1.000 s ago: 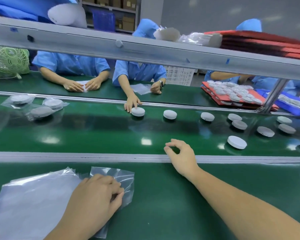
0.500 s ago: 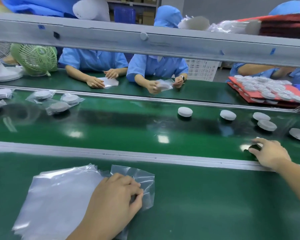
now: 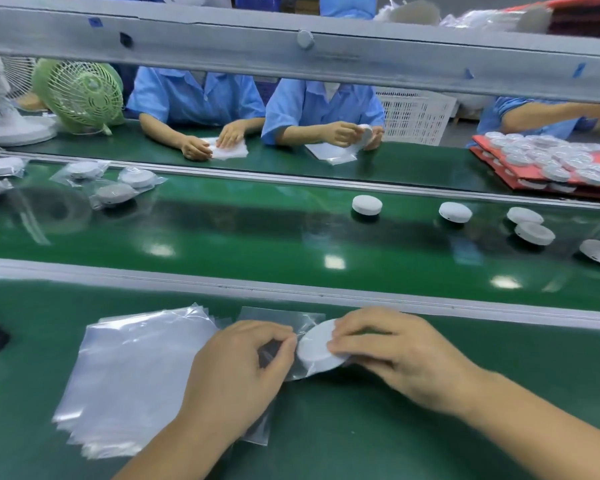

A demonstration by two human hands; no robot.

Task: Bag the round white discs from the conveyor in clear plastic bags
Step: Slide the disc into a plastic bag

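Observation:
My right hand (image 3: 400, 355) grips a round white disc (image 3: 317, 346) low over the near green table and holds it at the mouth of a clear plastic bag (image 3: 278, 320). My left hand (image 3: 239, 372) pinches that bag's edge beside the disc. A stack of clear bags (image 3: 136, 372) lies under and left of my left hand. On the conveyor belt (image 3: 222, 233) several more loose white discs (image 3: 367, 204) lie to the right. Bagged discs (image 3: 118, 192) lie at the belt's left.
A grey rail (image 3: 291, 292) separates my table from the belt. Across the belt, people in blue sleeves (image 3: 194, 98) handle bags and discs. A green fan (image 3: 84, 91) stands far left. Red trays of discs (image 3: 551, 161) sit far right. A grey beam (image 3: 305, 50) crosses overhead.
My right hand took a disc from the belt at the right and brought it back to the bag. My left hand lifted the bag's edge. The belt's discs moved left.

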